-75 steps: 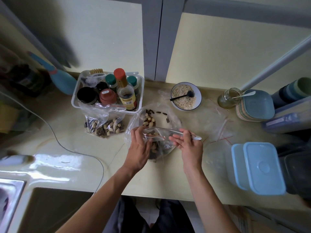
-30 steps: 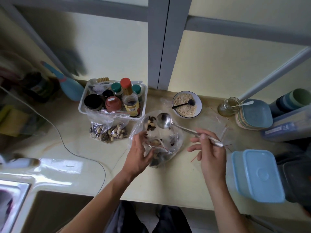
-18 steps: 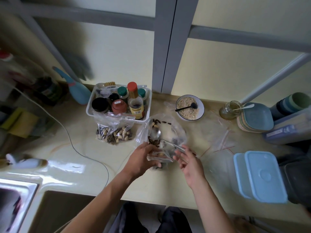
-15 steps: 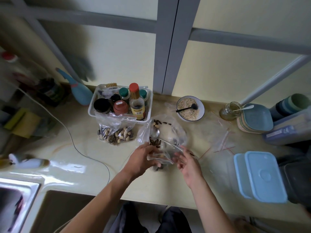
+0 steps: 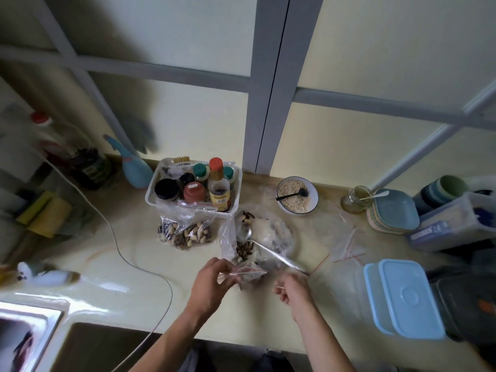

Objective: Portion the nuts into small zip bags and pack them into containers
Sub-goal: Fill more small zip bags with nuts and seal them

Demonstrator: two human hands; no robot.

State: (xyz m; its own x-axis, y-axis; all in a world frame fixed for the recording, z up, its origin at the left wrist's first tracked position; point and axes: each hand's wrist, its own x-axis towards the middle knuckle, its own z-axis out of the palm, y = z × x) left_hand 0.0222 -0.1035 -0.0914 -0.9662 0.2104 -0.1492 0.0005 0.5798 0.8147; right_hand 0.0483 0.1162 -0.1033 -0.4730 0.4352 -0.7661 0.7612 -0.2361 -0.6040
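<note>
Left hand point(image 5: 212, 283) pinches the red-striped mouth of a small zip bag point(image 5: 248, 272) at the near edge of the worktop point(image 5: 134, 259); a few nuts show through the film below the seal. Right hand point(image 5: 294, 289) is blurred, fingers curled just right of the bag's mouth; whether it has hold of the film cannot be told. A metal spoon point(image 5: 257, 242) lies unattended in the large open nut bag point(image 5: 257, 237) just behind, its handle pointing toward the right hand. One filled zip bag point(image 5: 188, 234) rests against the condiment tub point(image 5: 193, 189). Spare empty bags point(image 5: 346, 248) lie near the lidded blue containers point(image 5: 402, 299), which stand well apart to the right.

Risks, as judged: the seal may close unevenly if gripped on one side only, letting nuts spill on packing. The right forearm could catch the spoon handle and tip the supply bag. Loose nuts near the edge may roll off.
</note>
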